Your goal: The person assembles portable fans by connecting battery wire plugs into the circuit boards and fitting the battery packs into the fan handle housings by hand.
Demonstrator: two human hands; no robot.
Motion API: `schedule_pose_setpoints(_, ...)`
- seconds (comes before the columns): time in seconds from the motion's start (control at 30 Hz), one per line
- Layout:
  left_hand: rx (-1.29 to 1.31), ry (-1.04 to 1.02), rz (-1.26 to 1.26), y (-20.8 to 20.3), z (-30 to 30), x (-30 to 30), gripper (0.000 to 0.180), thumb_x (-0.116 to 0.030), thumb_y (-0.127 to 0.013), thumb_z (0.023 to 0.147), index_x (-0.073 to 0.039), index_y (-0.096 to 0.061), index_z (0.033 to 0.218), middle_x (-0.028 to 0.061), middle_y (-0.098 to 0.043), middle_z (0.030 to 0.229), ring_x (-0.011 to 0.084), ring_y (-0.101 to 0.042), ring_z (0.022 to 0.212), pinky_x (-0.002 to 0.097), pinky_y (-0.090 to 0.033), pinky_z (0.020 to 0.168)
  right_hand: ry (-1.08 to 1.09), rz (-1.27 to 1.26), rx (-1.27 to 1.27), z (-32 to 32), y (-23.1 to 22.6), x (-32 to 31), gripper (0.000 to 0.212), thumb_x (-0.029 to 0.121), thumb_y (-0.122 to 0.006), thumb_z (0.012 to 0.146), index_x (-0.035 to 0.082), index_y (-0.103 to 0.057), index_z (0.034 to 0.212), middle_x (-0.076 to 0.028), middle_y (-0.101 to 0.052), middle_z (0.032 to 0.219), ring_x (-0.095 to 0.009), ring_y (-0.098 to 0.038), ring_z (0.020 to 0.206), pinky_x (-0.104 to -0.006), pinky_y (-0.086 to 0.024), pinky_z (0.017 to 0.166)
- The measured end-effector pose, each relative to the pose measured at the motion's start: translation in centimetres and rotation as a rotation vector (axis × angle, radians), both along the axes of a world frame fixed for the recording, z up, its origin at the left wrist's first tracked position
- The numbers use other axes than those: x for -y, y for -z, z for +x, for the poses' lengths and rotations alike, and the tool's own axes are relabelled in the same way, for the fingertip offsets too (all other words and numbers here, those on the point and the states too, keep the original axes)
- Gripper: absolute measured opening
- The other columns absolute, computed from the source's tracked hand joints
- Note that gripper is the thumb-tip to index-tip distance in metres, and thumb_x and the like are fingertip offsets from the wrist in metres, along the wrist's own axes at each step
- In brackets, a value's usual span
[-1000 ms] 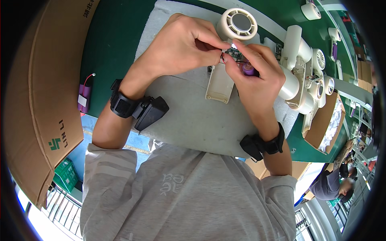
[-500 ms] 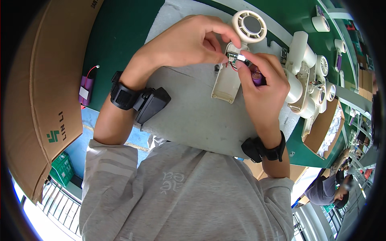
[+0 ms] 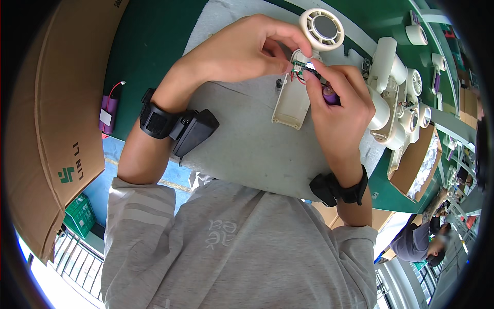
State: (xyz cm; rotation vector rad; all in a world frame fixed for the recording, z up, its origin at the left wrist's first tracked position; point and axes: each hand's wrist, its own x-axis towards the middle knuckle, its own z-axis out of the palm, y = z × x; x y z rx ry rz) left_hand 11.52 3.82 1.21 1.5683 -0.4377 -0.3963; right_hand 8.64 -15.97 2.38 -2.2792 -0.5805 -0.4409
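A cream handheld fan housing (image 3: pixel 289 109) lies with its handle shell open on the grey mat, its round grille head (image 3: pixel 324 27) at the far end. My left hand (image 3: pixel 247 49) curls over the neck, index finger at the housing and thumb beside a small green circuit board (image 3: pixel 298 67). From the right, my right hand (image 3: pixel 342 95) pinches the board's other side between thumb and index finger, where a small white piece shows. Red and black wires run from the board. A purple battery cell (image 3: pixel 330 95) sits under my right fingers; its far part is hidden.
Several cream fan parts (image 3: pixel 393 103) crowd the right side by an open carton (image 3: pixel 411 170). A purple battery pack (image 3: pixel 108 114) lies on the green table at left, beside a large cardboard box (image 3: pixel 67 103). A person (image 3: pixel 417 242) is farther off at right.
The housing and both hands have shifted slightly, the fan head moving away and right. The white piece at my right fingertips has turned, and more of the green board shows.
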Motion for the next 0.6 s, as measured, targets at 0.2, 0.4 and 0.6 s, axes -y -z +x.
schedule_pose_setpoints(0.2, -0.001, -0.017, -0.056, 0.47, -0.19, -0.12, 0.028, 0.006, -0.059, 0.079, -0.001, -0.064, 0.106, 0.0077, -0.067, 0.094, 0.0122, -0.063, 0.08, 0.0268, -0.051, 0.075, 0.011, -0.059, 0.012, -0.33, -0.1, -0.13, 0.021, 0.006, -0.077, 0.075, 0.006, -0.074, 0.096, -0.006, -0.063, 0.082, -0.016, -0.059, 0.064, -0.0267, -0.048, 0.058)
schedule_pose_setpoints(0.4, 0.021, 0.022, 0.035, 0.1, -0.35, -0.06, 0.034, 0.012, -0.056, 0.082, -0.001, -0.064, 0.113, 0.0033, -0.064, 0.103, 0.0093, -0.06, 0.085, 0.0254, -0.052, 0.079, 0.029, -0.085, -0.031, -0.56, -0.5, -0.25, 0.019, 0.007, -0.077, 0.076, 0.004, -0.073, 0.094, -0.006, -0.063, 0.083, -0.015, -0.059, 0.064, -0.027, -0.047, 0.058)
schedule_pose_setpoints(0.6, 0.093, 0.004, 0.198, -0.25, -0.17, -0.01, 0.035, 0.012, -0.058, 0.081, -0.003, -0.069, 0.11, 0.0039, -0.066, 0.098, 0.0112, -0.061, 0.084, 0.0273, -0.051, 0.078, 0.039, -0.02, -0.087, -0.02, -0.04, 0.21, 0.026, 0.008, -0.077, 0.076, 0.003, -0.068, 0.1, -0.005, -0.061, 0.08, -0.013, -0.056, 0.062, -0.0263, -0.046, 0.057)
